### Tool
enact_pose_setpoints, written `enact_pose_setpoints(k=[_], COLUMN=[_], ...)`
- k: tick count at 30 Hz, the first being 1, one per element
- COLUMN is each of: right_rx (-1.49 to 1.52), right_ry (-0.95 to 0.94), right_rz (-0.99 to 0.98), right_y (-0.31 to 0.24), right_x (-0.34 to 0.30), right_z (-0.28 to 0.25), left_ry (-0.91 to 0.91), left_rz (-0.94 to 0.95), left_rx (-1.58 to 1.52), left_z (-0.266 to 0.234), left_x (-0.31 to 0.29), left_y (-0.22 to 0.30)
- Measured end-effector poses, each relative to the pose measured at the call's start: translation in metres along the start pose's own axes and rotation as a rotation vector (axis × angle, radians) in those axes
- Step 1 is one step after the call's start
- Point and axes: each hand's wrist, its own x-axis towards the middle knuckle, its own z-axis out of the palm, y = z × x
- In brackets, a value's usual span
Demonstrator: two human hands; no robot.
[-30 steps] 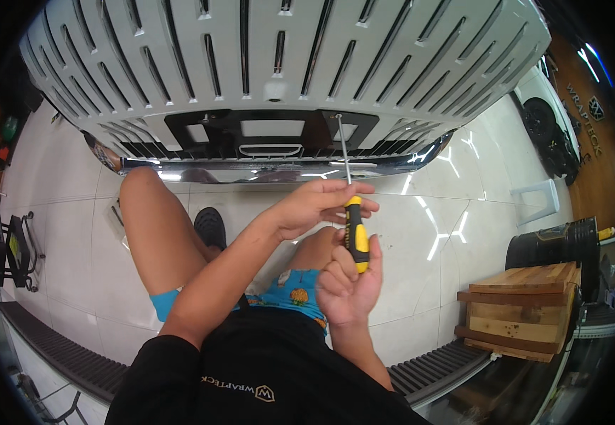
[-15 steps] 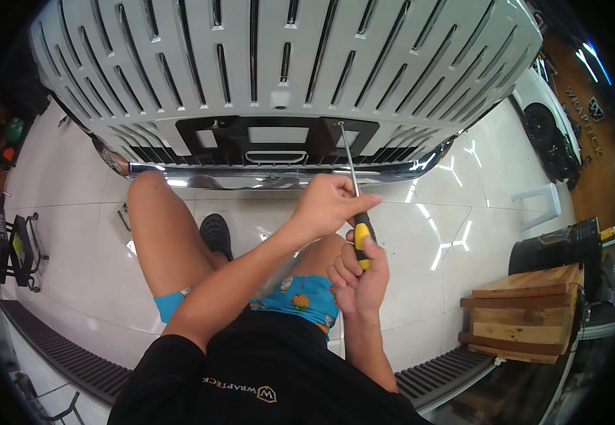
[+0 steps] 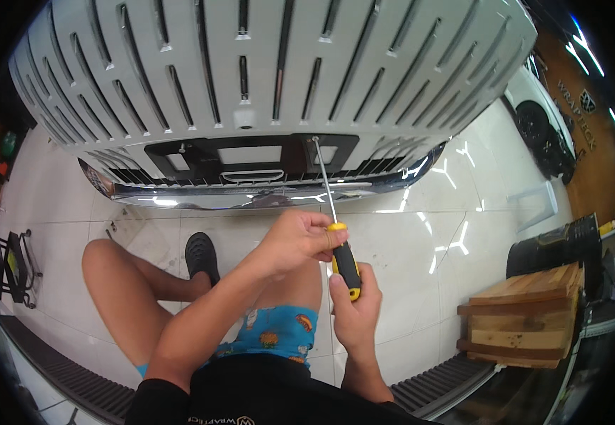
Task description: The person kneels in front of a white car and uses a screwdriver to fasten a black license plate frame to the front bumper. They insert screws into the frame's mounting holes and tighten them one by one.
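Observation:
A screwdriver (image 3: 346, 268) with a yellow and black handle points away from me, its thin metal shaft reaching to a screw (image 3: 315, 139) on the right part of a black plate bracket (image 3: 208, 154). My left hand (image 3: 289, 242) pinches the yellow collar where handle and shaft meet. Around the butt end of the handle, my right hand (image 3: 358, 312) is closed, thumb on the near side. Another screw (image 3: 183, 148) sticks out of the bracket's left part. The bracket sits low on a car's light grey slotted grille (image 3: 251, 120).
A chrome bumper strip (image 3: 229, 202) runs below the bracket. On the right are stacked wooden boards (image 3: 520, 319), a black drum (image 3: 555, 248) and a white stool (image 3: 537, 205). A dark floor grate (image 3: 59, 365) curves behind me; a black stand (image 3: 17, 262) is at the left.
My left hand has gone from the shaft to the handle's yellow collar. My right hand has shifted to the butt end, and the handle shows a different side. The whole view has shifted.

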Motion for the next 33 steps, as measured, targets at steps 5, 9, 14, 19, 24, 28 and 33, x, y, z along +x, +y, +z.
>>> enact_pose_setpoints(k=[5, 9, 14, 19, 24, 28, 33], right_rx=[-0.221, 1.056, 1.591, 0.155, -0.422, -0.132, 1.301], right_ry=[0.057, -0.342, -0.489, 0.023, 0.147, 0.212, -0.148], right_rz=[-0.095, 0.414, 0.689, 0.033, -0.278, -0.126, 0.526], right_y=[0.001, 0.001, 0.007, -0.001, -0.008, -0.002, -0.002], right_x=[0.009, 0.014, 0.017, -0.005, -0.013, -0.002, 0.004], right_z=[-0.002, -0.003, 0.001, 0.011, 0.020, 0.035, 0.027], left_ry=[0.090, 0.033, -0.270, -0.009, 0.090, 0.004, -0.261], left_rz=[-0.030, 0.040, 0.107, 0.115, 0.174, 0.175, 0.138], left_rx=[0.176, 0.158, -0.337, -0.138, -0.009, -0.082, -0.304], left_z=[0.006, 0.000, -0.016, -0.017, -0.011, -0.013, -0.026], left_x=[0.000, 0.008, 0.003, 0.000, -0.001, 0.002, 0.004], left_y=[0.011, 0.005, -0.013, -0.012, -0.003, -0.008, -0.023])
